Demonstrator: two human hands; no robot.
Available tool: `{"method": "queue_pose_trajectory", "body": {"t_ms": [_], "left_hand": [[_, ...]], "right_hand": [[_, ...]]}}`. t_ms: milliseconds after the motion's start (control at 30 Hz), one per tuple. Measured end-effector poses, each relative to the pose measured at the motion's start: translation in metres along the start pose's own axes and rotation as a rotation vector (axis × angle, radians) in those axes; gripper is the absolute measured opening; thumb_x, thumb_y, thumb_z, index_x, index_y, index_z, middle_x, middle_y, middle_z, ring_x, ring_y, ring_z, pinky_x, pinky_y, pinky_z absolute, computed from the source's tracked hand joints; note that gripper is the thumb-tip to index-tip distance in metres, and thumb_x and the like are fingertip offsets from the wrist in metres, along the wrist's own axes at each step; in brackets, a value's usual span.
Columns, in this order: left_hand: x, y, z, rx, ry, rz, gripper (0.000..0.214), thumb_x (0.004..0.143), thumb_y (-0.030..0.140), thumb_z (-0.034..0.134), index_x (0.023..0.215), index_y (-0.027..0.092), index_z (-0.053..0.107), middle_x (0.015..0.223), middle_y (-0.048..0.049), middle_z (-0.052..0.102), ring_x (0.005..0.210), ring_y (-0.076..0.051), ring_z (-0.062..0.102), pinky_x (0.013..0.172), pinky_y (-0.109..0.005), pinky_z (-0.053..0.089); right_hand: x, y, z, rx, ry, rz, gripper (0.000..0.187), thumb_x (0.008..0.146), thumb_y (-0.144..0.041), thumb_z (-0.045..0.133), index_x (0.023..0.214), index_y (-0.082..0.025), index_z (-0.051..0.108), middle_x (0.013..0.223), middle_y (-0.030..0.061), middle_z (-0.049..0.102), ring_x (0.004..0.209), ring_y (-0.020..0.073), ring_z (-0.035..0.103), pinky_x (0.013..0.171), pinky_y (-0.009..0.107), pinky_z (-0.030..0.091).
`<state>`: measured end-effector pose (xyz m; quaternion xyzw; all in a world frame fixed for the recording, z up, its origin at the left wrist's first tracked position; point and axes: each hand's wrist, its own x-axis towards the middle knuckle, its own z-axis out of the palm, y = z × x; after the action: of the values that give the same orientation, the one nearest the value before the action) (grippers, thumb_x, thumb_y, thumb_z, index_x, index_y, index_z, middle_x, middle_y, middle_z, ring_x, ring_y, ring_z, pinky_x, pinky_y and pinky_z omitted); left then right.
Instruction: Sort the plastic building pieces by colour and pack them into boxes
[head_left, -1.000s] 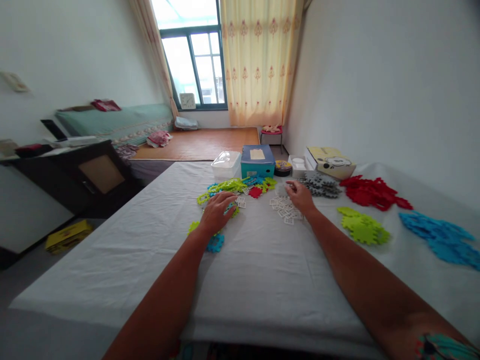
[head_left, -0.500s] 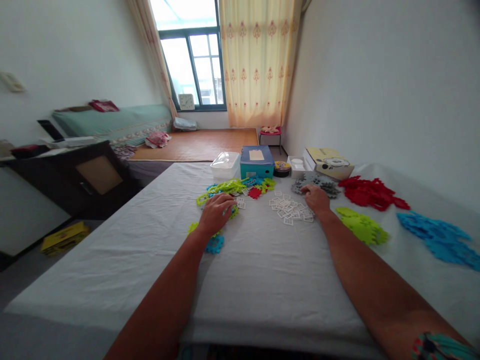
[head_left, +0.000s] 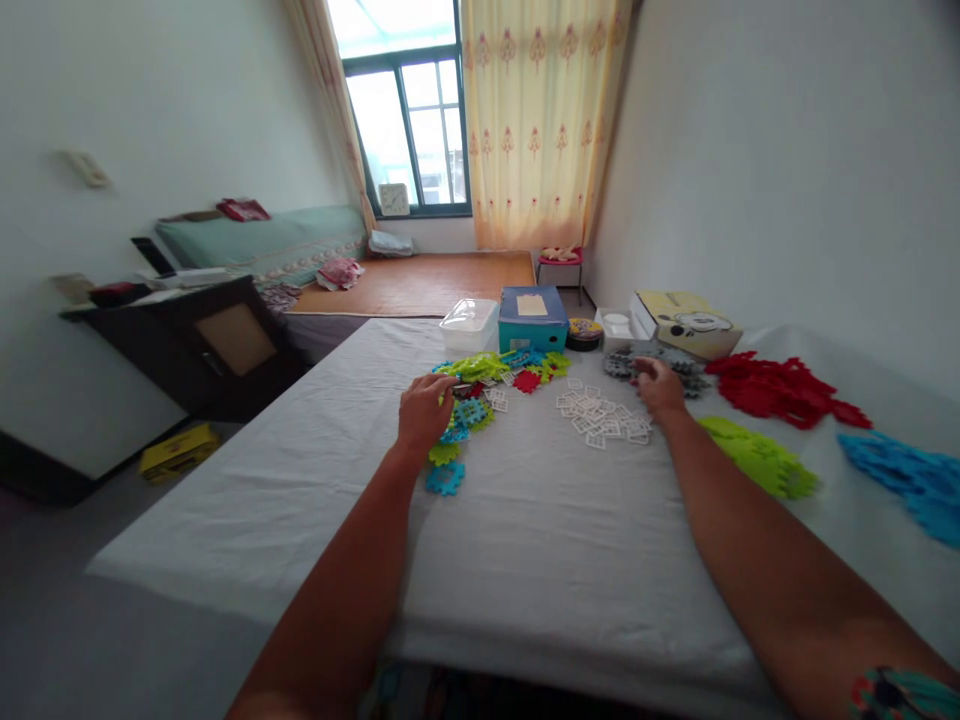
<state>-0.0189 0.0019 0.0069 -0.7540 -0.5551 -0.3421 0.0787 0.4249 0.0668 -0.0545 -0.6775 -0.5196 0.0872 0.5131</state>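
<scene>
Grey plastic pieces lie heaped [head_left: 691, 374] under my right hand [head_left: 661, 388], whose fingers are bent with thumb and forefinger near each other at the pile's front edge; I cannot tell whether a piece is between them. My left hand [head_left: 426, 410] is at the left edge of the mixed pile [head_left: 480, 368], fingers curled in, with something small and dark at the tips, and whether I am gripping it or only touching it is too small to tell. That mixed pile, lime, blue and a little red, trails toward me to a blue gear piece [head_left: 445, 478] on the white cloth [head_left: 570, 560]. Between my hands lie the white lattice pieces [head_left: 596, 415], loosely spread; beyond my right hand sit the red heap [head_left: 776, 390], the lime heap [head_left: 757, 458] and the blue heap [head_left: 907, 480]. I judge this step to be sorting by colour, with the right hand at the grey share. The next move, I think, calls for freeing one piece from the tangle on the left without dragging its neighbours along.
</scene>
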Motion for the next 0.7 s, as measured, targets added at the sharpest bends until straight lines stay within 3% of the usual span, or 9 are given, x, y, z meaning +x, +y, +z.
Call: {"method": "queue_pose_trajectory", "body": {"t_ms": [100, 167, 267, 367, 467, 600, 700], "left_hand": [[0.003, -0.013, -0.003, -0.001, 0.011, -0.105, 0.031, 0.086, 0.021, 0.049, 0.108, 0.026, 0.069, 0.112, -0.0038, 0.068, 0.105, -0.021, 0.06, 0.095, -0.037, 0.047], [0.004, -0.018, -0.003, -0.013, -0.006, -0.114, 0.03, 0.086, 0.021, 0.049, 0.107, 0.026, 0.07, 0.11, -0.0039, 0.068, 0.104, -0.021, 0.061, 0.095, -0.035, 0.048], [0.001, -0.016, 0.002, -0.046, -0.124, 0.026, 0.028, 0.087, 0.03, 0.052, 0.109, 0.027, 0.069, 0.111, -0.0032, 0.069, 0.107, -0.02, 0.06, 0.098, -0.035, 0.046], [-0.004, -0.009, 0.008, -0.023, -0.293, 0.173, 0.04, 0.081, 0.042, 0.062, 0.118, 0.028, 0.064, 0.122, -0.0034, 0.065, 0.116, -0.023, 0.056, 0.102, -0.039, 0.042], [-0.006, -0.004, 0.01, 0.037, -0.37, 0.162, 0.046, 0.077, 0.043, 0.067, 0.121, 0.029, 0.062, 0.126, -0.0044, 0.063, 0.117, -0.025, 0.055, 0.101, -0.041, 0.042], [-0.004, 0.003, 0.005, -0.013, -0.277, 0.18, 0.048, 0.078, 0.04, 0.067, 0.124, 0.03, 0.06, 0.127, -0.0045, 0.062, 0.117, -0.024, 0.055, 0.103, -0.04, 0.042], [-0.005, 0.018, 0.003, -0.118, -0.214, 0.269, 0.051, 0.081, 0.039, 0.065, 0.13, 0.029, 0.055, 0.13, -0.0056, 0.059, 0.121, -0.023, 0.053, 0.105, -0.04, 0.041]], "right_hand": [[0.0, 0.002, -0.002, 0.177, 0.119, 0.115, 0.048, 0.066, -0.019, 0.043, 0.109, -0.01, 0.064, 0.101, 0.014, 0.071, 0.056, 0.0146, 0.063, 0.05, 0.026, 0.05], [-0.004, -0.003, -0.003, 0.144, 0.196, 0.074, 0.044, 0.066, -0.02, 0.043, 0.103, -0.011, 0.065, 0.095, 0.0124, 0.072, 0.053, 0.0133, 0.061, 0.05, 0.026, 0.049], [-0.014, -0.022, -0.003, 0.035, 0.223, -0.068, 0.039, 0.069, -0.019, 0.041, 0.099, -0.013, 0.065, 0.09, 0.0102, 0.072, 0.052, 0.0138, 0.06, 0.058, 0.029, 0.051], [-0.029, -0.047, 0.001, -0.023, 0.135, -0.188, 0.037, 0.072, -0.018, 0.041, 0.099, -0.015, 0.065, 0.09, 0.0087, 0.073, 0.057, 0.0154, 0.063, 0.067, 0.032, 0.052], [-0.045, -0.07, 0.008, -0.032, 0.017, -0.272, 0.034, 0.076, -0.019, 0.041, 0.099, -0.016, 0.066, 0.091, 0.0074, 0.073, 0.062, 0.016, 0.064, 0.07, 0.031, 0.051], [-0.072, -0.104, 0.02, 0.053, -0.154, -0.34, 0.028, 0.081, -0.024, 0.045, 0.099, -0.018, 0.066, 0.091, 0.0068, 0.072, 0.061, 0.0146, 0.062, 0.063, 0.028, 0.049], [-0.099, -0.131, 0.032, 0.209, -0.415, -0.352, 0.029, 0.088, -0.035, 0.047, 0.107, -0.02, 0.062, 0.096, 0.006, 0.071, 0.06, 0.0124, 0.061, 0.06, 0.026, 0.049]]}}
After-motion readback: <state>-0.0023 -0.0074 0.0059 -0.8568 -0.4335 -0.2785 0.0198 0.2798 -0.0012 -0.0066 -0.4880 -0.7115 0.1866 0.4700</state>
